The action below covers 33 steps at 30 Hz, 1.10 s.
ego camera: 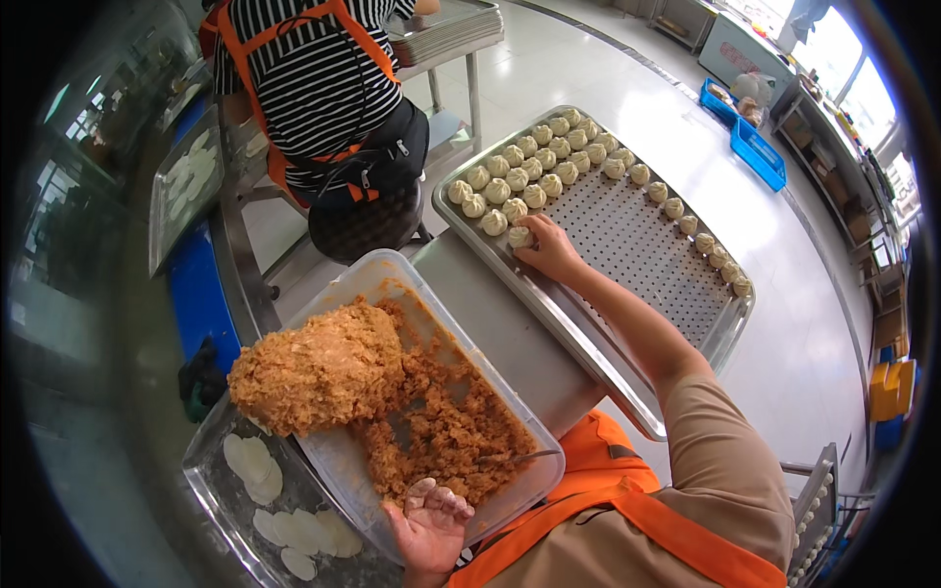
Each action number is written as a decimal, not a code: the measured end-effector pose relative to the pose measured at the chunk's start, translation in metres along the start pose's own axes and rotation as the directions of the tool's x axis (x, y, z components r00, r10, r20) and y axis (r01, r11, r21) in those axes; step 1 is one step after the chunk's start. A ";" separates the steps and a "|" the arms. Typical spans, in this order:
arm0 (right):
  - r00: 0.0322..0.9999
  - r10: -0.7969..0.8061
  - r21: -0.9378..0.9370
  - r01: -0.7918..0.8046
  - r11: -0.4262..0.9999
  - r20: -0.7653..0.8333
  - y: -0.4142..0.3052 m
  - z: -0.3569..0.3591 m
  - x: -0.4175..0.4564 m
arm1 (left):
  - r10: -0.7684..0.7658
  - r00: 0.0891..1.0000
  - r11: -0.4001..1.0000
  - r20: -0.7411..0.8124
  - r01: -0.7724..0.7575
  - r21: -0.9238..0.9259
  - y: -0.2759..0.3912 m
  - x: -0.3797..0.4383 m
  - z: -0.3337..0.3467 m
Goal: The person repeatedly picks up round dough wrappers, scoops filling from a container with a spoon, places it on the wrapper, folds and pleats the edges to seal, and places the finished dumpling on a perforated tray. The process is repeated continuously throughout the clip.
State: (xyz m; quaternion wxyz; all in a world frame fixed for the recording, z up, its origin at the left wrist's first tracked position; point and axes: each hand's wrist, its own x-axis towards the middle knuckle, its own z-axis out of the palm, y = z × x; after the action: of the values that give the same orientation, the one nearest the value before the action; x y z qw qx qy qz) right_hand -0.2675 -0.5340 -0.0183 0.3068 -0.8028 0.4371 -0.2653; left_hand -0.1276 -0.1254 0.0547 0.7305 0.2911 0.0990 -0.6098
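Note:
My right hand (548, 250) grips a pleated dough bun (520, 237) at the near left edge of a perforated metal tray (625, 253). Rows of similar buns (544, 158) fill the tray's far left part, and a single line of them follows its right edge. Palm up, my left hand (432, 523) holds nothing, its fingers slightly curled, beside the near end of a clear plastic tub (485, 360). Orange-brown minced filling (316, 367) is heaped in the tub. A thin utensil (518, 457) lies partly in the filling.
Round dough wrappers (253, 470) lie on a metal tray (220, 507) left of the tub. A co-worker in a striped shirt (316, 81) sits ahead, near stacked trays (448, 37). Blue crates (757, 154) stand on the floor at right; a tray rack (812, 514) is behind my right side.

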 end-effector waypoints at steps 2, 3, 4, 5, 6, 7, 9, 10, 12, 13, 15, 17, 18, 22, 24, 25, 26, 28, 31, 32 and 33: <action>0.999 -0.019 0.041 0.021 0.999 -0.036 -0.003 0.004 0.000 | 0.007 0.999 1.000 0.031 -0.008 0.004 0.000 0.000 -0.002; 0.998 -0.030 0.060 0.033 0.998 -0.055 -0.004 0.005 0.001 | 0.006 1.000 1.000 0.029 -0.006 -0.007 -0.001 0.000 -0.003; 0.998 -0.025 0.053 0.028 0.998 -0.062 -0.005 0.006 0.001 | 0.004 1.000 1.000 0.028 -0.003 -0.018 -0.001 0.000 -0.002; 0.997 -0.020 0.045 0.023 0.999 -0.070 -0.005 0.008 0.000 | 0.001 1.000 1.000 0.026 0.000 -0.029 -0.001 0.001 -0.002; 0.997 -0.014 0.039 0.017 0.999 -0.078 -0.006 0.011 -0.001 | 0.000 0.999 0.999 0.041 0.001 -0.032 -0.001 0.001 -0.002; 0.996 -0.009 0.032 0.012 0.999 -0.087 -0.008 0.012 -0.001 | 0.000 0.998 0.999 0.057 0.002 -0.034 -0.001 0.002 -0.003; 0.996 0.024 0.059 -0.019 0.998 -0.081 -0.007 0.010 -0.002 | 0.000 0.996 0.999 0.087 0.004 -0.044 0.000 0.003 -0.004; 0.996 0.020 0.051 -0.016 0.999 -0.086 -0.005 0.011 -0.001 | 0.002 0.995 0.999 0.102 0.004 -0.051 0.000 0.004 -0.005; 0.997 -0.005 0.008 0.005 1.000 -0.077 -0.008 0.017 0.000 | 0.017 0.991 0.998 0.135 -0.008 -0.064 0.000 0.001 -0.006; 0.997 -0.008 -0.009 0.007 1.000 -0.071 -0.012 0.020 0.001 | 0.024 0.985 0.998 0.170 -0.014 -0.056 -0.001 -0.001 -0.007; 0.997 0.074 0.176 -0.074 0.982 0.003 -0.026 0.016 -0.004 | 0.064 0.972 0.998 0.225 -0.056 -0.044 -0.003 -0.005 -0.007; 0.971 0.235 0.263 -0.239 0.935 0.047 0.007 0.014 -0.003 | 0.081 0.951 0.997 0.297 -0.076 -0.028 -0.006 -0.010 -0.006; 0.979 -0.035 -0.065 0.023 0.998 -0.202 0.023 0.019 0.000 | 0.107 0.914 0.993 0.391 -0.121 0.011 -0.003 -0.011 -0.011; 0.983 -0.058 0.281 0.107 0.954 -0.177 0.042 -0.032 -0.048 | 0.317 0.914 0.876 0.253 -0.385 0.292 0.029 -0.064 -0.029; 0.988 -0.025 0.358 0.080 0.930 -0.154 0.034 -0.043 -0.076 | 0.501 0.865 0.757 0.012 -0.445 0.478 0.049 -0.099 -0.058; 0.990 0.028 0.388 0.027 0.921 -0.136 0.022 -0.049 -0.093 | 0.595 0.793 0.722 -0.133 -0.454 0.522 0.061 -0.112 -0.071; 0.986 0.085 0.372 -0.025 0.928 -0.146 0.020 -0.052 -0.106 | 0.677 0.697 0.663 -0.235 -0.441 0.604 0.077 -0.123 -0.085; 0.978 0.147 0.345 -0.088 0.935 -0.149 0.020 -0.053 -0.123 | 0.805 0.419 0.582 -0.419 -0.423 0.694 0.111 -0.137 -0.111; 0.978 0.156 0.331 -0.103 0.938 -0.138 0.016 -0.050 -0.137 | 0.922 0.234 0.369 -0.309 -0.285 0.885 0.165 -0.142 -0.170; 0.978 0.152 0.330 -0.099 0.939 -0.141 0.009 -0.047 -0.140 | 0.953 0.182 0.276 -0.243 -0.187 0.943 0.186 -0.135 -0.200; 0.978 0.147 0.325 -0.093 0.941 -0.148 0.005 -0.044 -0.144 | 0.959 0.169 0.260 -0.226 -0.216 0.941 0.201 -0.124 -0.212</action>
State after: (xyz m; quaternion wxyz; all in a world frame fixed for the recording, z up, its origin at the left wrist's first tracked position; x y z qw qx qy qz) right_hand -0.3698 -0.4236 -0.0151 0.4087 -0.6894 0.4618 -0.3801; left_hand 0.0783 0.1109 0.0063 0.5864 0.8092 0.0194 0.0291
